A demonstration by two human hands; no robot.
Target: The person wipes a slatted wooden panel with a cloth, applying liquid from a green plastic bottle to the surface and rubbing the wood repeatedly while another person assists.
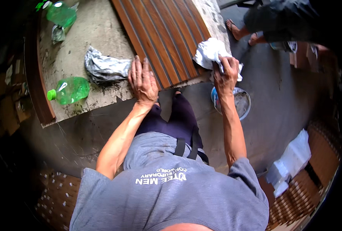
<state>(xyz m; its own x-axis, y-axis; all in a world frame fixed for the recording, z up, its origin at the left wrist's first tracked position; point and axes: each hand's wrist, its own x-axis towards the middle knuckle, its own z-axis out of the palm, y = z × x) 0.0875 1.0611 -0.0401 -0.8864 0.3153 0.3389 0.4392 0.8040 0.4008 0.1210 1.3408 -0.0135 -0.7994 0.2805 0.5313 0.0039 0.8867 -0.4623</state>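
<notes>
A slatted brown wooden panel [161, 38] with dark grooves lies on the worn table, its near end at the table's front edge. My left hand [143, 82] rests flat on the panel's left edge, fingers stretched out and holding nothing. Beside those fingers lies a crumpled grey-and-white stained cloth [105, 66]. At the panel's right edge my right hand [226, 75] is closed on a bunched white rag [210, 52], which touches the wood. Part of the rag hangs past the panel's edge.
Two green plastic bottles, one near [72, 90] and one far [61, 14], lie on the table [97, 36]. A dark wooden strip [36, 77] borders its left side. Below my right hand stands a bucket [242, 102]. Another person's legs [251, 29] show at the far right.
</notes>
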